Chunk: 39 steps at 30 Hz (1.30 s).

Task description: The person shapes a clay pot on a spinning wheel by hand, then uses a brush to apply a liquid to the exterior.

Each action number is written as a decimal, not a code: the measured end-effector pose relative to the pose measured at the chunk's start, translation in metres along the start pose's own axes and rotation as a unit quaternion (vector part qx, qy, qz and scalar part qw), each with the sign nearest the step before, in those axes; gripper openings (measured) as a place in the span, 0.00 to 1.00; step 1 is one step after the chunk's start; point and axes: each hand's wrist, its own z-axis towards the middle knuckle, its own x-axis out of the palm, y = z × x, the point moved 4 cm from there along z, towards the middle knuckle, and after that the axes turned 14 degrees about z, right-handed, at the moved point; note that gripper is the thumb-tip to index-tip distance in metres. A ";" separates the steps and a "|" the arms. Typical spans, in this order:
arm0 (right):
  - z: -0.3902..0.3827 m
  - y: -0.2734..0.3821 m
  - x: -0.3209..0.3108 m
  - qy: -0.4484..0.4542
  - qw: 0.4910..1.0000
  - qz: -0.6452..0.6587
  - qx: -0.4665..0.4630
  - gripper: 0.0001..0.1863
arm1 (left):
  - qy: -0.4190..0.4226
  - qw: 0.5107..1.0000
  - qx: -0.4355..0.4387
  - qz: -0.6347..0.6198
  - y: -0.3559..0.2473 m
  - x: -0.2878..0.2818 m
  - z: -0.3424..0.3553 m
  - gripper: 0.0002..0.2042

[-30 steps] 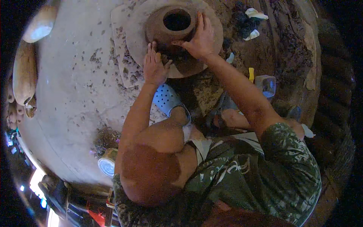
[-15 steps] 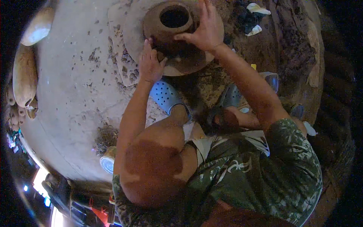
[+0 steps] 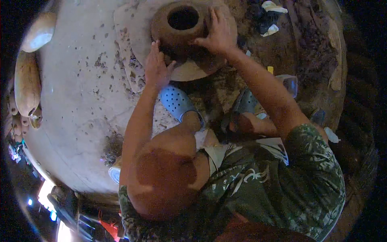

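A round brown clay pot point(image 3: 171, 34) with a dark, wide mouth sits upright on a pale round disc point(image 3: 193, 72) on the floor before me. At the pot's near left side is my left hand point(image 3: 156, 69), its fingers stretched forward and its thumb apart, fingertips at the clay wall. My right hand point(image 3: 222, 36) lies along the right side of the pot with fingers spread and the thumb reaching across the near wall. No tool shows in either hand. The pot's lower part lies in shadow.
My feet in blue clogs point(image 3: 175, 103) flank the space below the disc. Large gourd-shaped vessels point(image 3: 27, 82) lie along the far left edge. White scraps point(image 3: 274, 7) and a clear plastic container point(image 3: 289, 85) are on the right. A round tub point(image 3: 115, 173) stands by my left arm.
My right hand has drawn a little nearer along the pot's side. The left hand has shifted slightly left, and a small brown shape beside its thumb no longer shows.
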 end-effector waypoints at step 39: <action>-0.087 0.059 -0.005 0.172 0.941 0.248 -0.153 0.22 | -0.005 0.973 -0.047 -0.224 -0.040 0.000 -0.032 0.21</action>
